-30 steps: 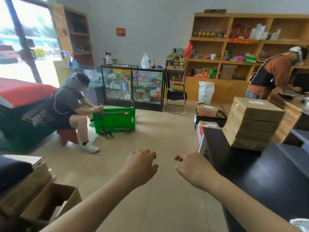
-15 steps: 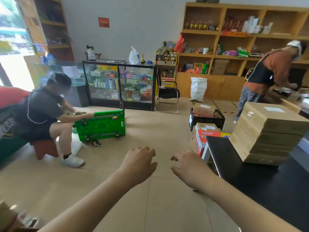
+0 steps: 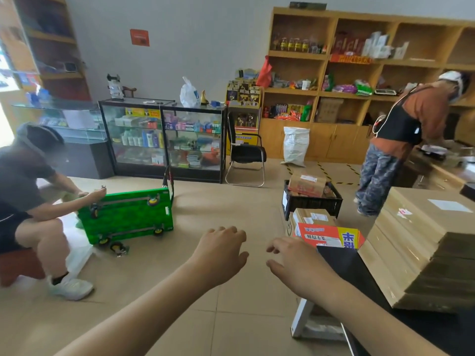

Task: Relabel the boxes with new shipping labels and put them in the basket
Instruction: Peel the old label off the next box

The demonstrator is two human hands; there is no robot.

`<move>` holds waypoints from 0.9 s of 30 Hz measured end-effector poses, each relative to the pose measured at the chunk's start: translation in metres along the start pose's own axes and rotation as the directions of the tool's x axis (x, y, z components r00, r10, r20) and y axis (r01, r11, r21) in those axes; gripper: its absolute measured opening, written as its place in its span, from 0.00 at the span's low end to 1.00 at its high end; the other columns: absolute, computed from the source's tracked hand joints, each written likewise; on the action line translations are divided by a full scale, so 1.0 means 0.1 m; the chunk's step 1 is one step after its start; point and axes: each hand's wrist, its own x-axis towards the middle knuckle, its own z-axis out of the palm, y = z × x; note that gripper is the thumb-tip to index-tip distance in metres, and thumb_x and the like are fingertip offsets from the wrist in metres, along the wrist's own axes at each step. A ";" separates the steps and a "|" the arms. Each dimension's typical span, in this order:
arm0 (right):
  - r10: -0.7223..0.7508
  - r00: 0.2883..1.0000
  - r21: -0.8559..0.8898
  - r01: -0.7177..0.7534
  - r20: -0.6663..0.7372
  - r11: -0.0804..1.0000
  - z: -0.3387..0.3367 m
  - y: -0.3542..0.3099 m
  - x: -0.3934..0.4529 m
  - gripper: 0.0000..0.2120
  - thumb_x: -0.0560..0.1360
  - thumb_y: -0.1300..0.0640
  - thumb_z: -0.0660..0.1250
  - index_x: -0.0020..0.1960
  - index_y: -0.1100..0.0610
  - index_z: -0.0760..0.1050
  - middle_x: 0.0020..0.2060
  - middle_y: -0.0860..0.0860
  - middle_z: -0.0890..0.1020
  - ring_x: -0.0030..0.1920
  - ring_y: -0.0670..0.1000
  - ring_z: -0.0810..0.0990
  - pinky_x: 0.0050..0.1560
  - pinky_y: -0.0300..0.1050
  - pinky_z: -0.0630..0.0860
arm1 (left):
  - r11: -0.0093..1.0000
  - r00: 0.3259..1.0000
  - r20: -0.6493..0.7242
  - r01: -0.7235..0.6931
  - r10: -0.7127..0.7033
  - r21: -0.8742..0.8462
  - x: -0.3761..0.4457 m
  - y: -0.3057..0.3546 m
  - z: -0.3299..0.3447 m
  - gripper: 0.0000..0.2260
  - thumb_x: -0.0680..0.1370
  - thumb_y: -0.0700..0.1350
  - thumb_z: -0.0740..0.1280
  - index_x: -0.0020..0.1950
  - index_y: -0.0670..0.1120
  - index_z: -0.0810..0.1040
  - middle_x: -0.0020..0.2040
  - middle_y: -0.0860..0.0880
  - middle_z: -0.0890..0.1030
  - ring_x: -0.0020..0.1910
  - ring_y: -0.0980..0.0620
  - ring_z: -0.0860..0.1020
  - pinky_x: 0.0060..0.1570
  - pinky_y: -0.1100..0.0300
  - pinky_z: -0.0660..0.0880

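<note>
Wearer's body in head view: two forearms and two hands only.

Left hand (image 3: 221, 249) and right hand (image 3: 299, 263) are both bare: no gloves, rings or watch to be seen. Left forearm (image 3: 144, 309) and right forearm (image 3: 372, 319) are bare along all the length in view, from the wrists to the bottom edge of the picture; no sleeve, cuff, strap or cable shows on either. No markings, tape or tags on the arms. Fingernails are turned from the camera or too small to judge. Torso, legs and clothing of the wearer lie outside the view.
</note>
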 end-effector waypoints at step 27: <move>0.729 0.597 0.070 -0.756 -0.335 0.651 -0.32 2.35 1.58 0.14 0.78 0.47 0.61 0.61 0.48 0.73 0.58 0.48 0.77 0.58 0.52 0.73 0.54 0.43 0.68 | 0.610 0.608 0.053 -0.786 0.792 -0.100 4.33 0.84 0.64 0.17 0.79 0.58 0.59 0.66 0.56 0.71 0.62 0.55 0.75 0.61 0.52 0.74 0.56 0.58 0.71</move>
